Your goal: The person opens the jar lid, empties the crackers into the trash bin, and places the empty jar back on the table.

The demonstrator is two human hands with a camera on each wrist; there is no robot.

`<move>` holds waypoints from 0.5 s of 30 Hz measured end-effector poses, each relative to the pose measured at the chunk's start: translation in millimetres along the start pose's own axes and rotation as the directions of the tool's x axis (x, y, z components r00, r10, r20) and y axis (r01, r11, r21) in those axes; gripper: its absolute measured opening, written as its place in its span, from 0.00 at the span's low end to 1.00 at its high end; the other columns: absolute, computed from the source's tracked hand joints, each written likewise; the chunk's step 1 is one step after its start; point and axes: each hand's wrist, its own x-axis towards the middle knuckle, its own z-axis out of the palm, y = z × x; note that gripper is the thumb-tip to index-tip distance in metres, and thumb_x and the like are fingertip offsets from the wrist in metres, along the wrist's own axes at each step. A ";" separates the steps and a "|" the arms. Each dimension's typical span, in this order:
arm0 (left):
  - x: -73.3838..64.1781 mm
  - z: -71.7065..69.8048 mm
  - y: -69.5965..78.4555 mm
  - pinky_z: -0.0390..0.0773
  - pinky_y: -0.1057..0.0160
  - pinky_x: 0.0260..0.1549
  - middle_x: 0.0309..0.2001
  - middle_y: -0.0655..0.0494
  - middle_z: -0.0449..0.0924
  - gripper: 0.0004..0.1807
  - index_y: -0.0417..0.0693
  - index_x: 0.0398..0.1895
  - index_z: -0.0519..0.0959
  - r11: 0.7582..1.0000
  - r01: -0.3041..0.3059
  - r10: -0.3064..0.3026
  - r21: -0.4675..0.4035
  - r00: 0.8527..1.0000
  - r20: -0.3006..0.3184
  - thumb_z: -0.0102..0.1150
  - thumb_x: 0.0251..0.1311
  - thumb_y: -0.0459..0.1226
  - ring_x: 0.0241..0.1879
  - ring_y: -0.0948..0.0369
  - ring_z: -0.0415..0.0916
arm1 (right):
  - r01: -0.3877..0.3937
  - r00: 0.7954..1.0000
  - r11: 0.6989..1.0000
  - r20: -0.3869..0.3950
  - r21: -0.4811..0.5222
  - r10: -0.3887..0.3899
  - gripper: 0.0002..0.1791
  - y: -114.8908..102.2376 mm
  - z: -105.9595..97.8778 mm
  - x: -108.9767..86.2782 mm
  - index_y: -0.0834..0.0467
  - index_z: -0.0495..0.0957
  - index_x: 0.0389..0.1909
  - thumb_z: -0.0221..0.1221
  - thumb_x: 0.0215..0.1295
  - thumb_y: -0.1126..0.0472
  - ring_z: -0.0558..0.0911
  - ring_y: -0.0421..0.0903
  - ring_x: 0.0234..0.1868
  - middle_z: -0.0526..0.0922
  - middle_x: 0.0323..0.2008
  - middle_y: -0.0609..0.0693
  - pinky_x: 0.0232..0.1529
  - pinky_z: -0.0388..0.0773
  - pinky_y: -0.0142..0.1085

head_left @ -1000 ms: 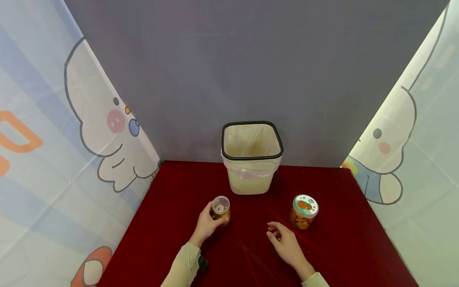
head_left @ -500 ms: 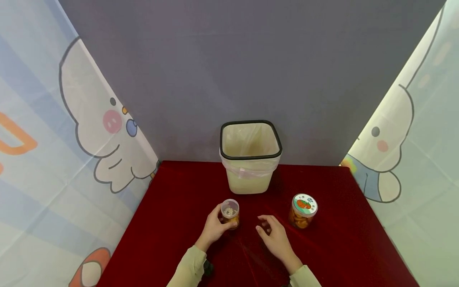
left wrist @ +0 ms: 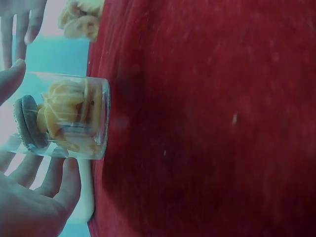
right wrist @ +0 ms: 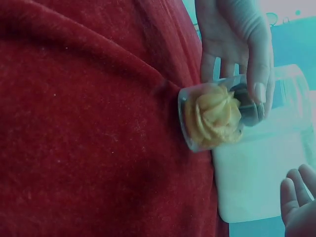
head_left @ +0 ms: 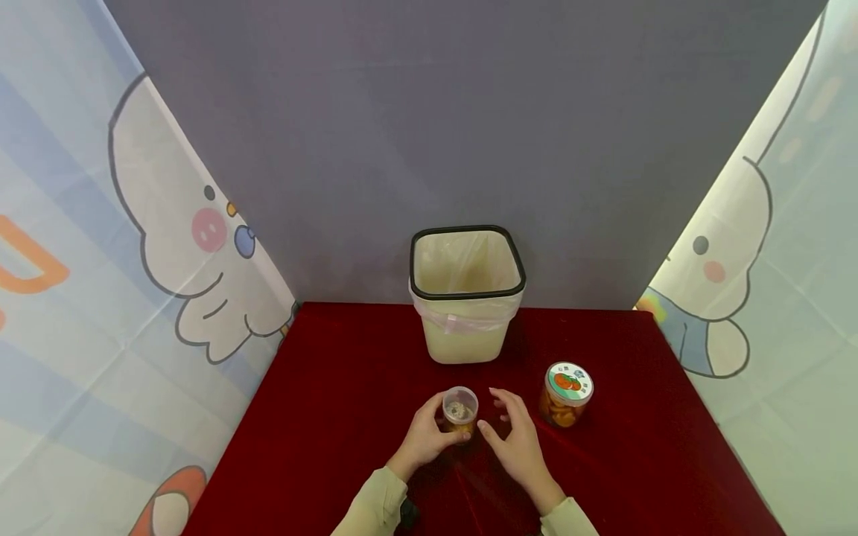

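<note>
In the head view my left hand (head_left: 425, 438) holds a small clear jar (head_left: 460, 406) by its side, thumb in front and fingers behind. No lid shows on it. Piped swirl cookies (left wrist: 66, 111) fill its lower part, and darker round cookies (left wrist: 30, 121) lie above them. The jar is upright at the cloth; whether its base touches cannot be told. My right hand (head_left: 516, 443) is just to the right of the jar, fingers loosely bent and holding nothing. Further right stands a larger jar (head_left: 566, 394) of cookies with a green-and-white printed lid.
A cream trash bin (head_left: 465, 335) with a black rim and plastic liner stands behind the hands. Dark red cloth (head_left: 348, 372) covers the table. A grey backdrop (head_left: 375, 149) rises behind, with cartoon-printed curtains (head_left: 181, 246) at both sides.
My left hand has carried the small jar to the right and slightly nearer to me. My right hand has shifted left, so the gap between the hands is smaller.
</note>
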 end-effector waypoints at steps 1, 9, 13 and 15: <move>-0.1 2.0 0.6 0.78 0.58 0.48 0.58 0.57 0.76 0.41 0.53 0.68 0.69 1.000 0.000 0.000 0.005 1.000 0.004 0.78 0.50 0.43 0.55 0.56 0.75 | 0.006 1.000 1.000 -0.007 -0.005 -0.006 0.34 -0.7 -0.1 0.1 0.53 0.71 0.65 0.72 0.58 0.62 0.77 0.54 0.54 0.73 0.60 0.52 0.47 0.78 0.46; -1.6 16.4 6.0 0.77 0.61 0.47 0.56 0.62 0.76 0.42 0.57 0.68 0.70 0.998 -0.037 0.036 0.043 0.999 0.034 0.78 0.49 0.47 0.53 0.61 0.74 | 0.011 1.000 1.000 -0.018 0.000 -0.011 0.33 -1.6 -0.4 -0.7 0.57 0.74 0.62 0.75 0.54 0.62 0.74 0.46 0.56 0.75 0.60 0.50 0.48 0.77 0.43; -2.2 20.9 6.1 0.78 0.63 0.46 0.56 0.62 0.76 0.41 0.58 0.68 0.71 0.997 -0.048 0.046 0.054 0.999 0.022 0.77 0.50 0.49 0.53 0.62 0.74 | -0.009 1.000 0.999 0.003 0.036 0.009 0.29 -1.2 -0.7 -2.2 0.54 0.77 0.59 0.74 0.55 0.59 0.74 0.45 0.57 0.77 0.58 0.47 0.48 0.78 0.43; -2.5 22.4 5.6 0.78 0.63 0.45 0.55 0.63 0.76 0.40 0.59 0.68 0.71 0.996 -0.052 0.051 0.067 0.999 0.015 0.77 0.50 0.50 0.52 0.62 0.74 | -0.020 1.000 0.999 0.008 0.048 0.020 0.27 -1.1 -0.6 -3.1 0.53 0.78 0.57 0.74 0.56 0.59 0.74 0.44 0.57 0.78 0.57 0.45 0.48 0.78 0.42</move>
